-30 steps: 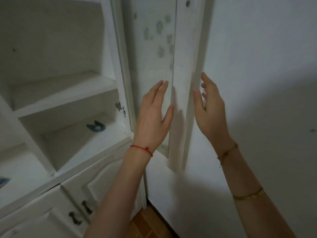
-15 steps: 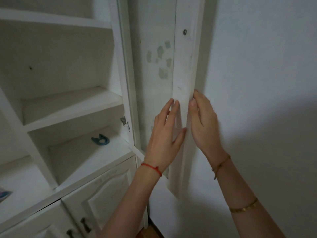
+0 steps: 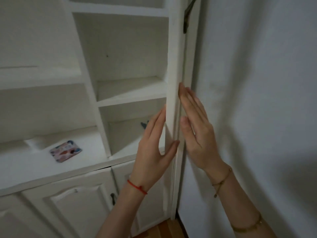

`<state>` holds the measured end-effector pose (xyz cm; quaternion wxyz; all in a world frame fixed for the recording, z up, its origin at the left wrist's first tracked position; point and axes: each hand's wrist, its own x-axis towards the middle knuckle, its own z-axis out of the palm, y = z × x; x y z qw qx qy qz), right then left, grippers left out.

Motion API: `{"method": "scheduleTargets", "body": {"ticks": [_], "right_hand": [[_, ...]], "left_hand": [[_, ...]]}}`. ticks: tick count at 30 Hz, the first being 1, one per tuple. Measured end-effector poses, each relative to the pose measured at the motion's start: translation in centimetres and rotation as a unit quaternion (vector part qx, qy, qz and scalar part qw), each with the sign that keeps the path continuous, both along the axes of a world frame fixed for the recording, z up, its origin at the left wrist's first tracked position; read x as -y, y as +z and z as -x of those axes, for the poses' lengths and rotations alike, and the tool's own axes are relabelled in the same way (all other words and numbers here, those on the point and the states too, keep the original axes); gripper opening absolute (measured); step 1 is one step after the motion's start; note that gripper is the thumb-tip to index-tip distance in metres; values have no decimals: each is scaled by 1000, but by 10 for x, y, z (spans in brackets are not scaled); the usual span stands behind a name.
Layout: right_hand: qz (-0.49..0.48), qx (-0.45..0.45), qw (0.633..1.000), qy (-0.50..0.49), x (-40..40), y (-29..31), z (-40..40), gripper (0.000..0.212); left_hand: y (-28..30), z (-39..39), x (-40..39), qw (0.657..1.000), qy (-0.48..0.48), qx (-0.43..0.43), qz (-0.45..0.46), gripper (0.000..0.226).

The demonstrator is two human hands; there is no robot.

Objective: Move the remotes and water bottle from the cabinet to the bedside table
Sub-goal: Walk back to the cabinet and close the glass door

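The white cabinet (image 3: 132, 48) has open shelves, and no remote or water bottle shows on them. Its tall door (image 3: 172, 100) stands edge-on to me, swung out from the wall. My left hand (image 3: 154, 150) lies flat against the door's left face, thumb touching the front edge. On the other side, my right hand (image 3: 195, 134) lies flat against the door's right face with fingers straight. Neither hand holds an object.
A small blue object (image 3: 143, 124) lies on the lowest open shelf, partly hidden by my left hand. A colourful rounded card (image 3: 66, 151) rests on the cabinet counter (image 3: 34, 167). Closed lower doors with dark handles (image 3: 112, 198) sit below. A bare white wall (image 3: 257, 100) is at right.
The door has swung away from the wall and now stands edge-on. Both hands stayed with it, one on each face. My view has turned left, showing the counter and card.
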<state>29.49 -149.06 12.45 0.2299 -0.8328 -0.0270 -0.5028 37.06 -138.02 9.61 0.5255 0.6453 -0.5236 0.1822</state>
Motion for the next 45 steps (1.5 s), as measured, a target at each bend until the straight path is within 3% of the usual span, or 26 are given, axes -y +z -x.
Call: {"method": "scheduleTargets", "body": {"ticks": [7,16,30,45], "right_hand": [[18,-87,991,96,-29,0,-70,60],[89,-126,987,37,-50,2,-182,68],[107,-144,978,-104,-59,-4,-286,85],[118,-127,974,-145,-56,-8,-302,82]], "left_hand": [[-3,-53,-43,988,150,-8,19,61],[-2,-168,-63,970,238,-40,-26,60],[1,-271,-54,958,286,6,15,74],[-5,-292,-50,958,284,38,20,80]]}}
